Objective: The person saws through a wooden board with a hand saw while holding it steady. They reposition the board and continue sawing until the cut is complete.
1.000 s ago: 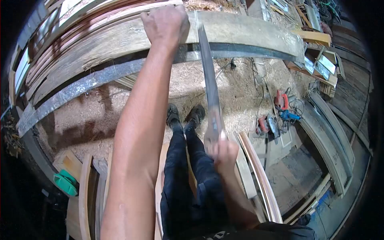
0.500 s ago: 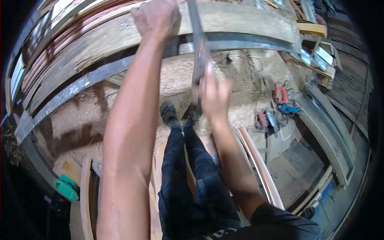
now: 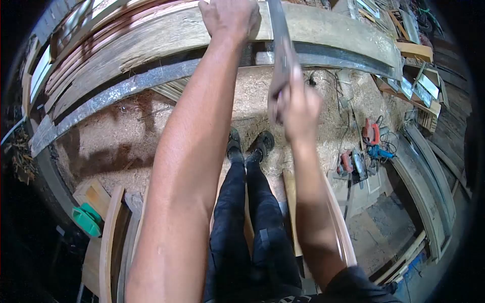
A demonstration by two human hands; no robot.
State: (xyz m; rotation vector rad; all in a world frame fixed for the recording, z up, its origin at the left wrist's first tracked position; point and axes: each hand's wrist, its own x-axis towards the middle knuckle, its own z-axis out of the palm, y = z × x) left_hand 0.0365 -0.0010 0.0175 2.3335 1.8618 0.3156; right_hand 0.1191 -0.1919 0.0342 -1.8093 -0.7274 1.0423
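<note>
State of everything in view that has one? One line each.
Left hand: on the plank, fingers curled, exact grip unclear
Right hand: closed on the saw handle
Saw: held, blade over plank, cut depth not visible
Plank: lying flat, near edge ragged toward the left
Red power tool: on the floor, not held
Floor: strewn with shavings

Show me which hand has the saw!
The right hand: it grips the saw by its handle. The left hand has no saw and rests on the wooden plank.
</note>
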